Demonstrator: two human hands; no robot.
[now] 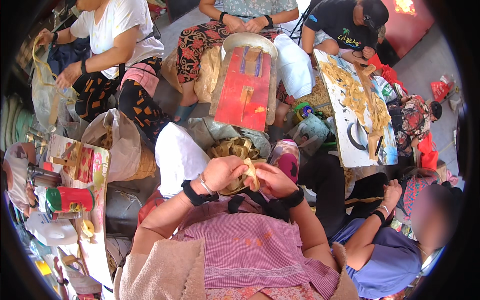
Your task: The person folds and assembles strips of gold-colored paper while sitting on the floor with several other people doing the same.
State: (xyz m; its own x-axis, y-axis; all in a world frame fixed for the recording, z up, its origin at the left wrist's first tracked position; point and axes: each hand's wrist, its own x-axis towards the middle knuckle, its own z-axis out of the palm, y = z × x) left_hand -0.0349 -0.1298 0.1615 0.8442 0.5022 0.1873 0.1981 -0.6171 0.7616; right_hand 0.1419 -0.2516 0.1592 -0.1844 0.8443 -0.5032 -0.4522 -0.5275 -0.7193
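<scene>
My left hand (225, 173) and my right hand (273, 180) meet above my lap, with a small folded piece of pale yellow strip (250, 173) pinched between their fingertips. Both wrists wear black bands, and the left one also has a bracelet. Just beyond and below my hands lies a heap of tan, ribbon-like strips (234, 147), inside what looks like a grey sack (213, 128). What the strips are made of, I cannot tell. My fingers partly hide the held piece.
Ahead, a red board (240, 107) leans on a round metal basin (268, 41). At right, a white board (339, 112) bears yellowish strips. At left stand a table (98, 225) with a red-and-green jar (71, 199) and a white sack (122, 146). Several people sit around, one close at right.
</scene>
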